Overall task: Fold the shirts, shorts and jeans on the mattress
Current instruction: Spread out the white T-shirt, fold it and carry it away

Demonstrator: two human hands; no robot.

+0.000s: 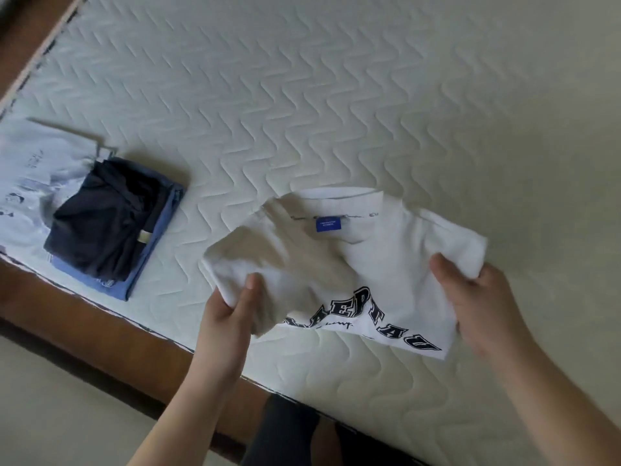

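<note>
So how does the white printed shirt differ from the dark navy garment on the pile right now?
The white shirt is being handled, gripped by the left hand and right hand; the navy garment lies untouched. The white shirt is only partly folded, the navy garment already folded. The white shirt lies alone; the navy garment tops a blue item. Both are on the mattress.

It was a home bedroom: a quilted mattress sat in a wooden bed frame, folded clothes stacked near the mattress's edge.
</note>
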